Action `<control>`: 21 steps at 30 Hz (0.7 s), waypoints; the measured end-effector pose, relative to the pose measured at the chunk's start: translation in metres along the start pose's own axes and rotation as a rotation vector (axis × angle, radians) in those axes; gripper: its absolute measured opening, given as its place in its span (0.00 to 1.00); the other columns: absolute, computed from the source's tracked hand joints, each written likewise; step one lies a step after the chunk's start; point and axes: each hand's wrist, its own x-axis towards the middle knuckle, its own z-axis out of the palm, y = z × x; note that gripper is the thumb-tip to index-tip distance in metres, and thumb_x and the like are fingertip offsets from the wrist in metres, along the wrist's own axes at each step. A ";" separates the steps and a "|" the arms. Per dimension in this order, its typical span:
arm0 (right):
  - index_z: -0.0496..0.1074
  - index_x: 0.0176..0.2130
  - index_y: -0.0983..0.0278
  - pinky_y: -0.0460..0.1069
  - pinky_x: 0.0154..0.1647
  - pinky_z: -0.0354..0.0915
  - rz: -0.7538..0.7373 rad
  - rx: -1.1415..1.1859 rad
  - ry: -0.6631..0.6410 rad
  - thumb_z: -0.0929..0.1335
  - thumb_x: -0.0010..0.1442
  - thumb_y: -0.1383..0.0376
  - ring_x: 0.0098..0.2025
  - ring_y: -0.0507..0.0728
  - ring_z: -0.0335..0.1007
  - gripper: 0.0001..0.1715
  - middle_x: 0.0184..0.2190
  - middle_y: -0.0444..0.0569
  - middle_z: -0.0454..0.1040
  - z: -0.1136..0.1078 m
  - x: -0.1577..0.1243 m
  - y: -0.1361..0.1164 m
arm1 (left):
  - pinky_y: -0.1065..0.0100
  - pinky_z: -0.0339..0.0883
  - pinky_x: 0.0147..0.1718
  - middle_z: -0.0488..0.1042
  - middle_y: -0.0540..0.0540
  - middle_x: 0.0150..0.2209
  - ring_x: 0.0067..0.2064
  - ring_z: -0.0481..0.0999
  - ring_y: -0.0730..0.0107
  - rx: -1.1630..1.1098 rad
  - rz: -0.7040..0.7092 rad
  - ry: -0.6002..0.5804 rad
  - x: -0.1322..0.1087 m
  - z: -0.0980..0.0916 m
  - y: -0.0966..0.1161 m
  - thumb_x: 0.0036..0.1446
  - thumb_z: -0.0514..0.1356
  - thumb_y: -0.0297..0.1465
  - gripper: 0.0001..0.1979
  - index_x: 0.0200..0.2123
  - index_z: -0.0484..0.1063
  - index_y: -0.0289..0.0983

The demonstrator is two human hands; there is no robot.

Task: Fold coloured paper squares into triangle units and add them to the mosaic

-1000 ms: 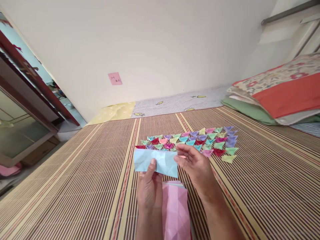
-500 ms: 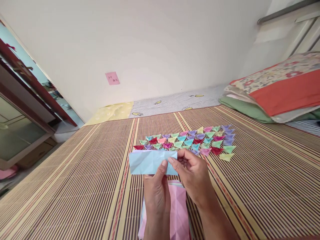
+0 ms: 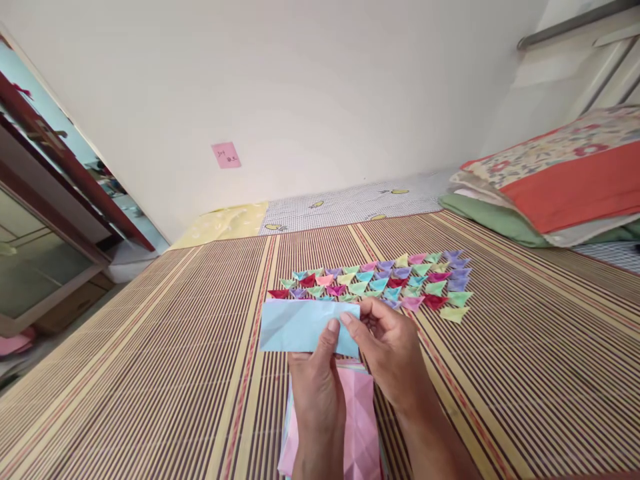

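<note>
Closely pinched, the fingers [image 3: 354,325] of the right hand [image 3: 397,353] hold the right end of a sheet of pale blue paper [image 3: 295,325], thumb in front and forefinger bent at the edge. The left hand [image 3: 320,387] grips the same sheet from below, its thumb pressed flat on the face near the lower right; its other fingers are mostly hidden behind.

The paper is a long rectangle, wider than tall, held up over the striped mat [image 3: 175,360] with its broad side towards the viewer. Its colour is a soft, even sky blue, a little greyer at the left, where a faint slanting line crosses it. The edges look straight, the bottom one dipping slightly to the right, and a thin lilac strip peeps out along the top left.

Just below, partly covered by the left hand and forearm, lies a stack of paper [image 3: 361,413] with a creased pink sheet on top and other pale colours at its edges. Beyond the blue sheet, small folded paper shapes [image 3: 437,289] sit on the mat in rows, pointed at the corners, in red, purple, mint, yellow, teal and pink.
</note>
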 end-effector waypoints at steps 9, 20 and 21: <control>0.70 0.31 0.62 0.45 0.23 0.55 -0.151 -0.185 0.046 0.65 0.71 0.60 0.22 0.49 0.57 0.17 0.21 0.38 0.61 -0.001 -0.003 -0.002 | 0.58 0.73 0.53 0.83 0.44 0.45 0.47 0.82 0.58 0.047 0.026 0.039 -0.003 0.002 0.000 0.52 0.75 0.34 0.20 0.49 0.81 0.38; 0.70 0.31 0.62 0.45 0.24 0.57 -0.040 -0.046 -0.050 0.68 0.68 0.58 0.24 0.51 0.59 0.15 0.23 0.40 0.64 0.005 -0.005 -0.003 | 0.65 0.75 0.44 0.83 0.49 0.37 0.39 0.82 0.66 0.079 0.086 0.066 -0.001 -0.003 0.001 0.52 0.75 0.35 0.12 0.38 0.81 0.38; 0.70 0.31 0.62 0.45 0.23 0.56 0.010 0.018 -0.062 0.68 0.68 0.56 0.24 0.50 0.57 0.16 0.23 0.40 0.63 0.003 -0.005 -0.003 | 0.65 0.75 0.45 0.83 0.49 0.38 0.41 0.82 0.65 0.058 0.072 0.056 -0.001 -0.003 0.002 0.52 0.75 0.35 0.13 0.40 0.82 0.39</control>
